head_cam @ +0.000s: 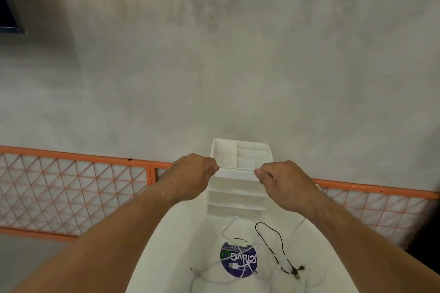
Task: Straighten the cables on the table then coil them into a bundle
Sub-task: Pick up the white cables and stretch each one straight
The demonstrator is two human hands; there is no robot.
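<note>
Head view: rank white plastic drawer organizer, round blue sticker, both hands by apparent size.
1. white plastic drawer organizer
2. left hand and right hand, pinching the thin white cable: alike, unranked; nearer camera, so unsure
3. round blue sticker

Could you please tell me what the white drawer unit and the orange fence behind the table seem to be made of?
The white drawer unit looks like matt moulded plastic: uniform white, thin walls and dividers. The orange fence is probably painted metal: slim, straight frame bars in even colour, around a thin diagonal lattice, possibly wire.
</note>
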